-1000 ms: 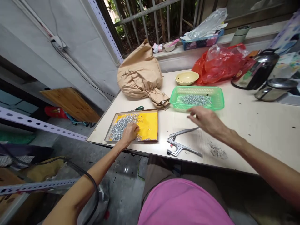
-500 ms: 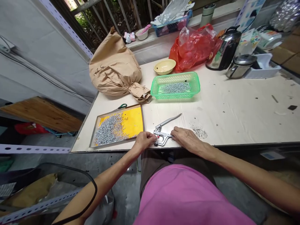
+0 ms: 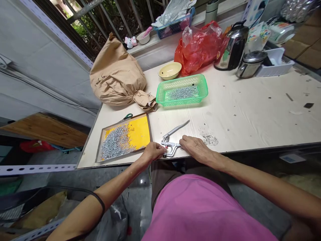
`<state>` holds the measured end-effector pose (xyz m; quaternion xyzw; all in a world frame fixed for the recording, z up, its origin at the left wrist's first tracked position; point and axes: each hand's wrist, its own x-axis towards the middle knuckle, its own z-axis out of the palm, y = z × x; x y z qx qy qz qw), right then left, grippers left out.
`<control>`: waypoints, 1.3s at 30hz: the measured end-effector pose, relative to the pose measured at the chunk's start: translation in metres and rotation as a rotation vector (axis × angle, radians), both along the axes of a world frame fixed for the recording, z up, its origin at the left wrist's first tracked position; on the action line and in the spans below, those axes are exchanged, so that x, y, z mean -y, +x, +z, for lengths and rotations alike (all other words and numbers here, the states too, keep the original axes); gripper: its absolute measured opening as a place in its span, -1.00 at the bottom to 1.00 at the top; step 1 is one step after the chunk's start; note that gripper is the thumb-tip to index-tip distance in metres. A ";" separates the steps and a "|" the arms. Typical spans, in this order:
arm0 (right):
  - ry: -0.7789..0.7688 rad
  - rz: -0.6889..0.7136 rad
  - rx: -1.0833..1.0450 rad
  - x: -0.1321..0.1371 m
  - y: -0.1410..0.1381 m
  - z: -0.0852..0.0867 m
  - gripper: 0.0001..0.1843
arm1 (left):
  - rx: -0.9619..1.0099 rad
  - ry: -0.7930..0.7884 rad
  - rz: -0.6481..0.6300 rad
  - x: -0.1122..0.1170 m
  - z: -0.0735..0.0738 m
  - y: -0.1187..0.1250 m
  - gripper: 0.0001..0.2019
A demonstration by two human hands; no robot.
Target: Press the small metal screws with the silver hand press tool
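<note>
Silver snap pliers (image 3: 173, 145) lie at the table's front edge, their handles spread apart, with a spring and a red part near the jaws. My right hand (image 3: 193, 144) is closed on the end of the lower handle; the upper handle is free. At the jaw end, my left hand (image 3: 153, 151) is closed in a pinch. What its fingertips hold, if anything, is too small to make out. Left of that hand is a shallow tray (image 3: 149, 129) with a yellow bottom, where many small silver metal pieces (image 3: 114, 144) are heaped.
A green plastic basket (image 3: 160, 101) behind the pliers holds more small metal pieces. Further back are a brown paper sack (image 3: 117, 75), a cream bowl (image 3: 170, 71), a red plastic bag (image 3: 198, 48) and a kettle (image 3: 232, 47). Green-handled scissors (image 3: 128, 116) lie behind the tray.
The camera view has shifted slightly, so the table's things appear a little further left. Both hands keep about the same places at the pliers.
</note>
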<state>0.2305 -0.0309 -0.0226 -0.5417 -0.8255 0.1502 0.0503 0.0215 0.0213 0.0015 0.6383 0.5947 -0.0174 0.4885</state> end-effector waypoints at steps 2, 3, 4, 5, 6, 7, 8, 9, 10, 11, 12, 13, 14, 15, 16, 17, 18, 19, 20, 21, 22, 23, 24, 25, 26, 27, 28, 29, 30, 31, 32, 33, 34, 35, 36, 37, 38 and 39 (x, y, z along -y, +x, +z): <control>-0.008 0.011 -0.007 0.001 0.002 0.003 -0.83 | 0.008 -0.006 -0.009 0.001 -0.001 -0.001 -0.58; -0.012 0.022 -0.016 0.001 0.004 0.005 -0.85 | 0.016 -0.016 -0.007 0.001 -0.002 -0.002 -0.58; -0.008 0.033 -0.026 -0.001 0.006 0.008 -0.86 | 0.025 -0.028 -0.001 0.001 -0.004 -0.003 -0.58; 0.008 0.035 -0.034 -0.004 0.009 0.011 -0.80 | 0.029 -0.038 0.010 0.002 -0.006 -0.004 -0.59; 0.036 0.030 -0.037 -0.009 0.013 0.014 -0.66 | 0.032 -0.044 0.021 0.002 -0.007 -0.005 -0.60; 0.069 0.021 -0.031 -0.015 0.017 0.015 -0.47 | 0.031 -0.046 0.031 0.003 -0.009 -0.006 -0.61; 0.096 0.011 -0.016 -0.021 0.020 0.016 -0.27 | 0.025 -0.044 0.042 0.003 -0.010 -0.007 -0.62; 0.107 0.010 0.003 -0.028 0.023 0.015 -0.12 | 0.017 -0.041 0.054 0.004 -0.010 -0.007 -0.63; 0.102 0.024 0.024 -0.034 0.025 0.014 -0.03 | 0.011 -0.039 0.066 0.004 -0.011 -0.007 -0.64; 0.085 0.048 0.044 -0.040 0.026 0.012 0.01 | 0.008 -0.040 0.075 0.005 -0.011 -0.007 -0.64; 0.065 0.075 0.062 -0.044 0.026 0.010 0.02 | 0.006 -0.040 0.082 0.006 -0.011 -0.006 -0.65; 0.048 0.095 0.081 -0.046 0.026 0.009 0.02 | 0.006 -0.040 0.088 0.007 -0.011 -0.006 -0.65; 0.039 0.109 0.098 -0.047 0.025 0.009 0.02 | 0.007 -0.038 0.092 0.007 -0.011 -0.006 -0.66; 0.038 0.115 0.113 -0.046 0.023 0.010 0.02 | 0.008 -0.034 0.096 0.008 -0.011 -0.006 -0.66; 0.041 0.114 0.123 -0.045 0.022 0.011 0.02 | 0.009 -0.029 0.102 0.009 -0.012 -0.006 -0.67; 0.043 0.109 0.128 -0.042 0.020 0.013 0.01 | 0.010 -0.025 0.109 0.009 -0.012 -0.006 -0.67; 0.042 0.104 0.129 -0.040 0.019 0.015 -0.02 | 0.014 -0.023 0.116 0.010 -0.013 -0.006 -0.67; 0.040 0.098 0.125 -0.037 0.018 0.017 -0.06 | 0.019 -0.025 0.121 0.010 -0.014 -0.006 -0.67; 0.037 0.093 0.117 -0.035 0.018 0.018 -0.10 | 0.026 -0.029 0.122 0.010 -0.014 -0.006 -0.66; 0.036 0.090 0.106 -0.033 0.017 0.019 -0.14 | 0.031 -0.035 0.122 0.010 -0.014 -0.006 -0.65; 0.036 0.090 0.095 -0.031 0.017 0.020 -0.18 | 0.031 -0.040 0.119 0.010 -0.013 -0.006 -0.64; 0.039 0.089 0.082 -0.030 0.018 0.020 -0.22 | 0.021 -0.047 0.116 0.011 -0.012 -0.006 -0.62; 0.042 0.090 0.068 -0.029 0.018 0.020 -0.25 | -0.001 -0.049 0.111 0.012 -0.011 -0.007 -0.61; 0.044 0.091 0.055 -0.027 0.018 0.020 -0.29 | -0.033 -0.037 0.103 0.013 -0.009 -0.007 -0.61; 0.044 0.092 0.043 -0.026 0.018 0.020 -0.32 | -0.071 0.004 0.086 0.016 -0.008 -0.007 -0.61; 0.042 0.095 0.034 -0.025 0.019 0.020 -0.36 | -0.106 0.082 0.058 0.019 -0.006 -0.007 -0.63; 0.038 0.096 0.026 -0.023 0.019 0.020 -0.39 | -0.129 0.195 0.018 0.022 -0.004 -0.007 -0.66; 0.035 0.098 0.018 -0.022 0.018 0.020 -0.42 | -0.139 0.330 -0.035 0.025 -0.002 -0.005 -0.69; 0.032 0.100 0.010 -0.021 0.018 0.020 -0.44 | -0.139 0.469 -0.101 0.027 -0.001 -0.003 -0.73; 0.032 0.098 0.002 -0.020 0.018 0.019 -0.45 | -0.136 0.594 -0.178 0.029 -0.001 0.002 -0.76; 0.036 0.095 -0.008 -0.020 0.018 0.016 -0.44 | -0.133 0.693 -0.263 0.029 -0.001 0.007 -0.77; 0.045 0.090 -0.017 -0.020 0.018 0.014 -0.41 | -0.132 0.764 -0.349 0.027 -0.002 0.013 -0.72; 0.055 0.085 -0.024 -0.020 0.018 0.011 -0.38 | -0.134 0.813 -0.434 0.025 -0.004 0.020 -0.66; 0.068 0.080 -0.028 -0.020 0.018 0.007 -0.34 | -0.133 0.845 -0.515 0.020 -0.006 0.027 -0.59; 0.082 0.076 -0.032 -0.020 0.019 0.004 -0.29 | -0.129 0.859 -0.586 0.015 -0.008 0.033 -0.53; 0.095 0.077 -0.035 -0.019 0.020 0.002 -0.24 | -0.125 0.857 -0.649 0.009 -0.010 0.038 -0.48; 0.103 0.075 -0.035 -0.019 0.021 0.001 -0.19 | -0.127 0.844 -0.701 0.003 -0.012 0.043 -0.45; 0.103 0.061 -0.029 -0.018 0.023 0.001 -0.17 | -0.138 0.826 -0.744 -0.003 -0.013 0.046 -0.42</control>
